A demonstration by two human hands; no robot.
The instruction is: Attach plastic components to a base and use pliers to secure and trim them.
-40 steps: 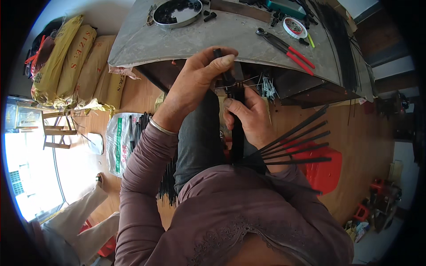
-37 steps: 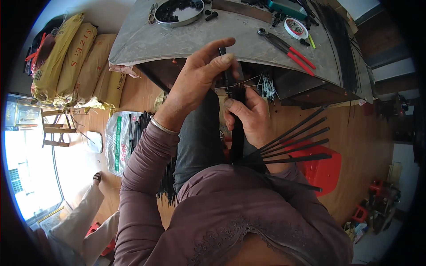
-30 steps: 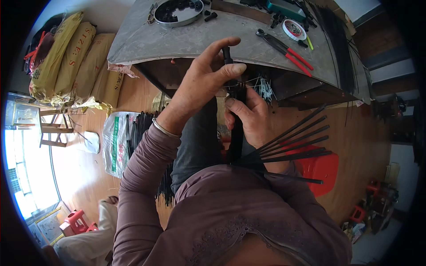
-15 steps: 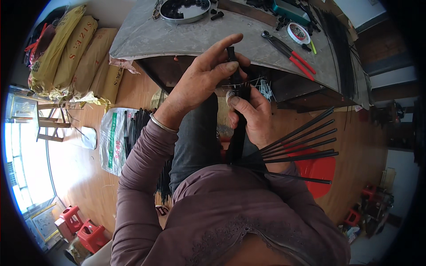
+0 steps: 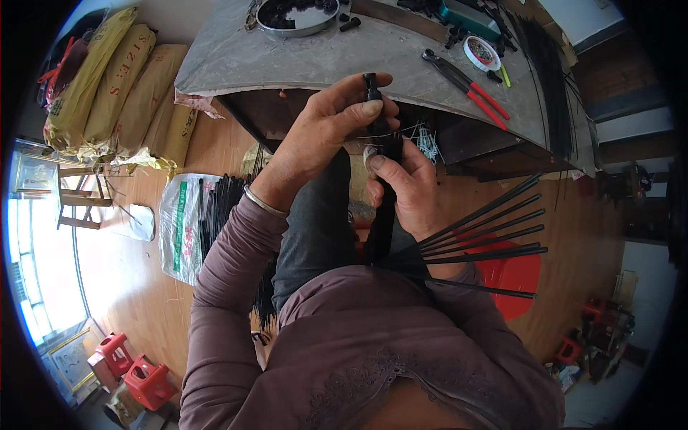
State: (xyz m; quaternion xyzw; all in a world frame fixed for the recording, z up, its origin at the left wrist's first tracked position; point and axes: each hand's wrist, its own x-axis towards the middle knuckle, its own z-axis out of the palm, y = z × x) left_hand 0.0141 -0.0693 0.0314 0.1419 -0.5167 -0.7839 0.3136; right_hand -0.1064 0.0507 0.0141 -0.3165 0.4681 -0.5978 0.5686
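Near the table's front edge my left hand (image 5: 326, 125) is closed, its thumb and fingers gripping a dark cylindrical fitting (image 5: 372, 93) that stands upright. Just below it my right hand (image 5: 410, 183) wraps round the upper end of a black folded bundle (image 5: 385, 222), which looks like part of an umbrella and runs down to my lap. A thin wire crosses between the two hands. From the bundle, several black rods (image 5: 502, 217) fan out to the right past my right forearm. My fingers hide where fitting and bundle meet.
On the grey table (image 5: 287, 64) lie red-handled pliers (image 5: 466, 86), a round metal tray (image 5: 297, 30) of black parts, a white dish (image 5: 481, 54) of small pieces, and long black strands (image 5: 548, 86). A red stool (image 5: 512, 276) stands at right; yellow sacks (image 5: 118, 89) lean at left.
My left forefinger, stretched out before, has curled in toward the black fitting, and more of the fitting's top shows. My right hand and the rods have barely moved.
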